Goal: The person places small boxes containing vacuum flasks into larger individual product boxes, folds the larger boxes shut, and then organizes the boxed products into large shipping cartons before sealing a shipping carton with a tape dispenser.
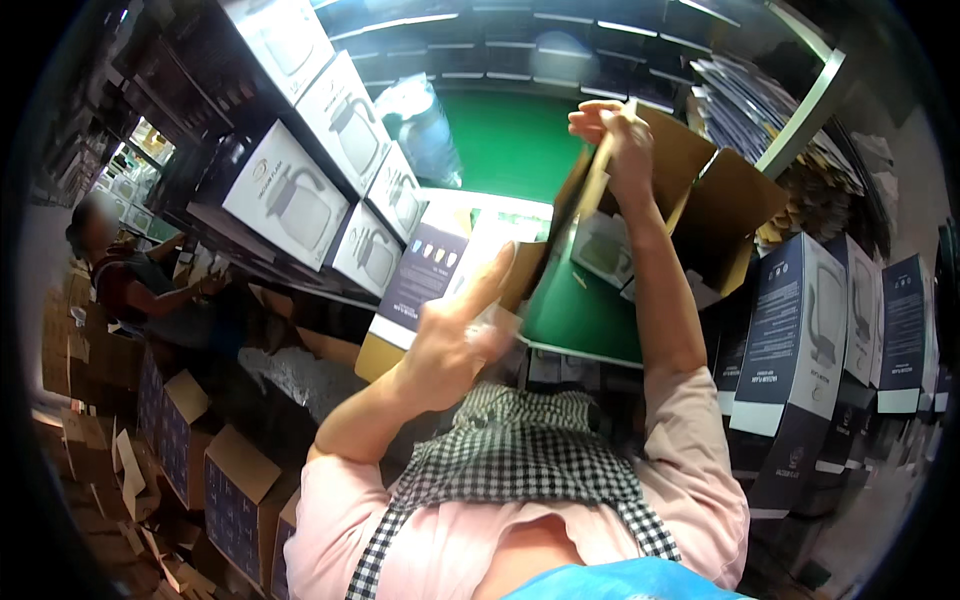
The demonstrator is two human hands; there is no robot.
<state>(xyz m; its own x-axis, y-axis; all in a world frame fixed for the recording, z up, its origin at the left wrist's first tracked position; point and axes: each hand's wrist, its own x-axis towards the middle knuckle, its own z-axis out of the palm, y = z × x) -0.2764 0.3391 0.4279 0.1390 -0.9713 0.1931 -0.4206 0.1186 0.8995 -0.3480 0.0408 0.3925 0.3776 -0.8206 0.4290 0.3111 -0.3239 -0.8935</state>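
Note:
My right hand [625,140] is at the far side of the bench, its fingers bent over the top edge of an upright brown cardboard box flap [575,205]. Nearer to me, my left hand [460,335] is slightly blurred, with one finger stretched forward. Something pale and translucent shows beside its fingers, too smeared to name. Under and beyond that hand stands a dark blue and white carton [425,265] with small coloured flask pictures. Right of the flap, an open brown carton [680,150] stands beside my right forearm, with a smaller white printed box [603,247] near it.
White cartons with pictures of jugs [285,195] are stacked on the left. A clear plastic-wrapped roll [425,130] stands on the green bench top [510,125]. More flask cartons [790,330] stand at right. Open boxes [235,500] lie lower left; another person [140,275] works beyond.

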